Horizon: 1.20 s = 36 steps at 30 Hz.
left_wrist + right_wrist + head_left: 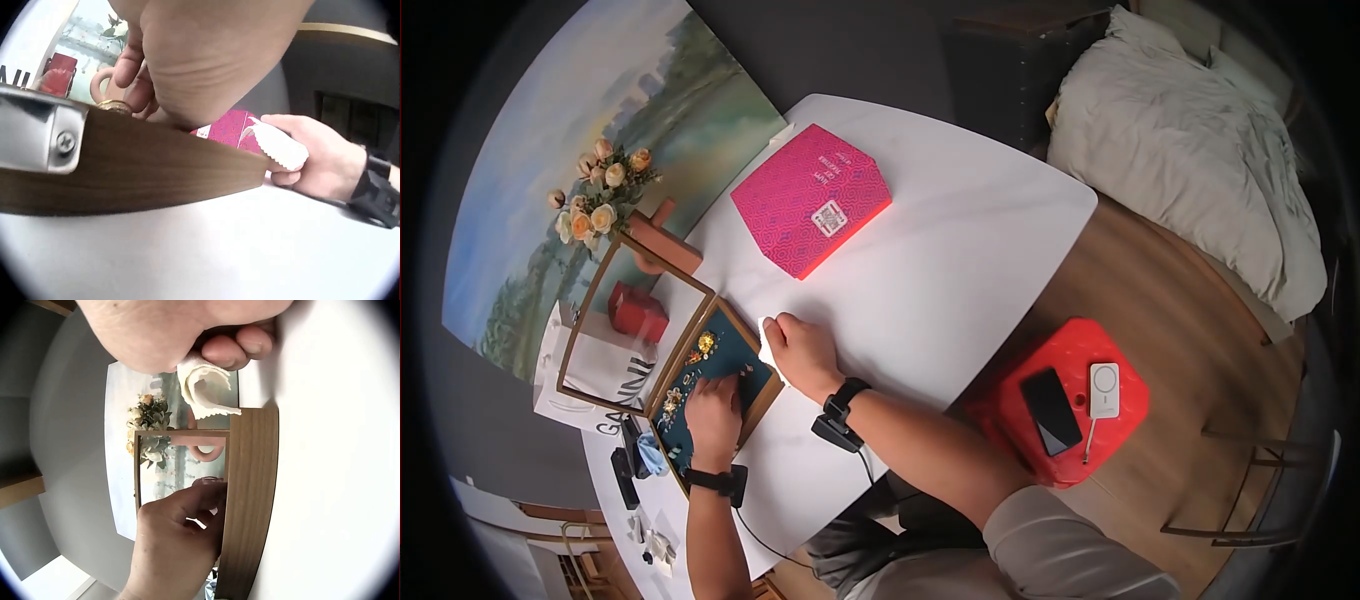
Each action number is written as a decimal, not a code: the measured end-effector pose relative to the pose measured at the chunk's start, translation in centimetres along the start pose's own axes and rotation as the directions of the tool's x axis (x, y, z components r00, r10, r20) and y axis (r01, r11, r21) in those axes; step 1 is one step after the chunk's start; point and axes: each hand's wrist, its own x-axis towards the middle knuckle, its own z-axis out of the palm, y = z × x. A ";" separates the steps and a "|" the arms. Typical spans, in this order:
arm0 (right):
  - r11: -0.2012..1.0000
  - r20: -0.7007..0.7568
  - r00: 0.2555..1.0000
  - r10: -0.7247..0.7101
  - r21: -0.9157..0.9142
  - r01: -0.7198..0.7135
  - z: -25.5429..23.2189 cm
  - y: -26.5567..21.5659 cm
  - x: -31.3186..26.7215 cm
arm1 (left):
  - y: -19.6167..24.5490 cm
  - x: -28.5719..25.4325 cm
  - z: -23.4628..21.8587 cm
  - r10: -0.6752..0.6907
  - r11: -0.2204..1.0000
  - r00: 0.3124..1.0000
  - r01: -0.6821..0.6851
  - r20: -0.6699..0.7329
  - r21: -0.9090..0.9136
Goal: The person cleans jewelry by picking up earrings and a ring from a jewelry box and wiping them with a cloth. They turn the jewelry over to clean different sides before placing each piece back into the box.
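Observation:
My right hand (804, 355) grips a small white cloth (280, 147) with a zigzag edge beside the near side of a wooden jewelry box (772, 400). A rolled end of the cloth sticks out of the fist in the right wrist view. Bent at the fingers, my left hand (715, 412) reaches into the box over its dark teal lining. A gold ring-like piece (114, 106) is right at its fingertips in the left wrist view; I cannot tell whether they pinch it. Gold jewelry (703, 346) and other small pieces lie along the lining. The box's glass lid (683, 277) stands raised.
A pink patterned box (810, 195) lies on the white table (960, 200). Behind the lid are a white paper bag (550, 385), a red box (637, 312) and flowers (600, 200). A red stool (1115, 430) beside the table holds a phone (1050, 410) and a white charger (1104, 390).

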 end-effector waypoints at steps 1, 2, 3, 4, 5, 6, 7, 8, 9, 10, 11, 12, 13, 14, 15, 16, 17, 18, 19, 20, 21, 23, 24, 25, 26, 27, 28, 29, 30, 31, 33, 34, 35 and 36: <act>1.000 0.001 1.000 0.000 -0.004 0.000 0.0 -0.1 0.0 | 0.0 0.1 -0.1 0.010 1.000 1.000 -0.010 0.001 0.001; 1.000 0.002 1.000 -0.001 -0.008 0.001 0.0 -0.1 0.0 | 0.0 0.2 0.2 -0.004 1.000 1.000 0.003 0.018 0.015; 1.000 0.008 1.000 -0.003 -0.007 0.003 0.0 -0.1 0.0 | 0.0 0.3 0.5 -0.019 0.999 0.999 0.018 0.034 0.029; 1.000 0.008 1.000 0.000 -0.011 0.000 0.0 0.0 0.0 | 0.0 0.3 0.7 -0.037 0.998 0.998 0.035 0.051 0.045; 1.000 0.010 1.000 0.001 -0.014 0.000 0.1 0.1 0.0 | 0.1 0.4 0.8 -0.038 0.998 0.998 0.035 0.052 0.057; 1.000 0.014 1.000 0.001 -0.015 -0.001 0.2 0.1 -0.1 | 0.2 0.5 0.8 -0.041 0.997 0.998 0.037 0.055 0.071; 1.000 0.021 1.000 0.003 -0.020 -0.003 0.3 0.1 -0.1 | 0.2 0.5 0.7 -0.045 0.995 0.997 0.040 0.056 0.086; 1.000 0.029 1.000 0.004 -0.022 -0.004 0.2 0.1 0.0 | 0.3 0.4 0.6 -0.039 0.996 0.998 0.035 0.047 0.085; 1.000 0.036 0.999 0.005 -0.023 -0.004 0.3 0.2 0.0 | 0.3 0.3 0.3 -0.033 0.996 0.999 0.029 0.037 0.086; 1.000 0.038 0.999 0.001 -0.023 0.000 0.3 0.2 0.0 | 0.2 0.2 0.1 -0.025 0.996 0.999 0.022 0.028 0.089; 1.000 0.039 0.999 -0.003 -0.022 0.004 0.3 0.2 0.0 | 0.2 0.2 -0.1 -0.034 0.997 0.999 0.033 0.014 0.072; 1.000 0.041 0.999 -0.007 -0.022 0.008 0.3 0.2 0.0 | 0.2 0.1 0.0 -0.045 0.997 0.999 0.045 0.001 0.056; 1.000 0.042 0.999 -0.011 -0.020 0.012 0.2 0.2 -0.1 | 0.3 -0.1 0.1 -0.058 0.998 0.998 0.058 -0.013 0.038; 1.000 0.044 0.999 -0.012 -0.022 0.012 0.2 0.1 -0.1 | 0.4 -0.1 0.2 -0.060 0.997 0.998 0.060 -0.006 0.041; 1.000 0.047 0.999 -0.012 -0.025 0.014 0.2 0.1 -0.1 | 0.4 -0.1 0.4 -0.064 0.997 0.998 0.064 0.001 0.043; 0.999 0.052 0.999 -0.014 -0.030 0.015 0.2 0.1 -0.2 | 0.6 -0.1 0.5 -0.070 0.997 0.998 0.070 0.008 0.044; 0.999 0.064 0.998 0.008 -0.036 -0.006 0.1 -0.1 -0.2 | 1.0 -0.1 0.4 -0.079 0.994 0.997 0.077 0.025 0.076; 1.000 0.057 0.998 0.004 -0.021 -0.002 0.1 -0.1 -0.3 | 1.1 -0.2 0.3 -0.075 0.995 0.997 0.074 0.017 0.070; 1.000 0.050 0.999 -0.001 -0.006 0.001 0.1 -0.1 -0.3 | 1.1 -0.2 0.2 -0.073 0.995 0.997 0.072 0.007 0.064; 1.000 0.045 0.999 -0.007 0.010 0.006 0.1 -0.1 -0.3 | 1.1 -0.5 0.0 -0.073 0.996 0.997 0.073 -0.003 0.059; 1.000 0.029 0.999 -0.027 0.012 0.027 0.1 -0.1 -0.3 | 1.1 -0.8 -0.1 -0.070 0.995 0.998 0.071 -0.006 0.075; 1.000 0.049 0.999 -0.007 0.001 0.007 0.1 -0.2 -0.3 | 1.5 -1.2 -0.7 -0.083 0.995 0.996 0.085 -0.028 0.058; 1.000 0.060 0.998 0.002 -0.005 -0.002 0.0 -0.3 -0.3 | 1.7 -1.5 -1.0 -0.091 0.994 0.995 0.093 -0.040 0.051; 1.000 0.083 0.996 0.025 -0.012 -0.024 0.0 -0.4 -0.3 | 1.7 -1.8 -1.0 -0.126 0.992 0.992 0.126 -0.020 0.032; 0.999 0.101 0.994 0.031 -0.024 -0.029 0.0 -0.5 -0.3 | 1.9 -2.1 -1.3 -0.135 0.990 0.989 0.137 -0.058 0.023; 0.999 0.105 0.994 0.031 -0.016 -0.030 0.0 -0.5 -0.4 | 2.3 -2.1 -1.7 -0.146 0.989 0.985 0.148 -0.097 0.015; 0.999 0.110 0.993 0.032 -0.009 -0.032 0.1 -0.3 -0.4 | 2.5 -2.4 -2.0 -0.157 0.987 0.978 0.159 -0.134 0.007; 1.000 0.087 0.996 0.012 -0.023 -0.010 0.4 0.0 -0.4 | 2.7 -2.9 -2.1 -0.172 0.985 0.970 0.173 -0.169 -0.009; 1.000 0.103 0.995 0.017 -0.001 -0.017 0.6 0.4 -0.4 | 3.0 -3.3 -2.7 -0.158 0.987 0.967 0.160 -0.201 -0.005; 0.999 0.124 0.992 0.027 0.044 -0.032 0.6 0.5 -0.4 | 3.5 -3.7 -3.8 -0.143 0.989 0.963 0.147 -0.229 -0.001; 0.994 0.160 0.986 0.042 0.089 -0.057 0.7 0.9 -0.5 | 5.4 -4.9 -6.7 -0.109 0.994 0.955 0.109 -0.277 -0.017; 0.994 0.174 0.984 0.046 0.089 -0.063 0.7 1.1 -0.4 | 6.5 -5.8 -8.2 -0.062 0.998 0.955 0.065 -0.289 0.001; 0.995 0.177 0.983 0.041 0.082 -0.056 0.8 1.1 -0.4 | 7.7 -7.1 -9.6 -0.013 1.000 0.955 0.019 -0.298 0.018; 0.995 0.186 0.981 0.051 0.076 -0.066 0.5 0.7 -0.4 | 8.9 -7.9 -11.2 0.034 0.999 0.953 -0.026 -0.302 0.032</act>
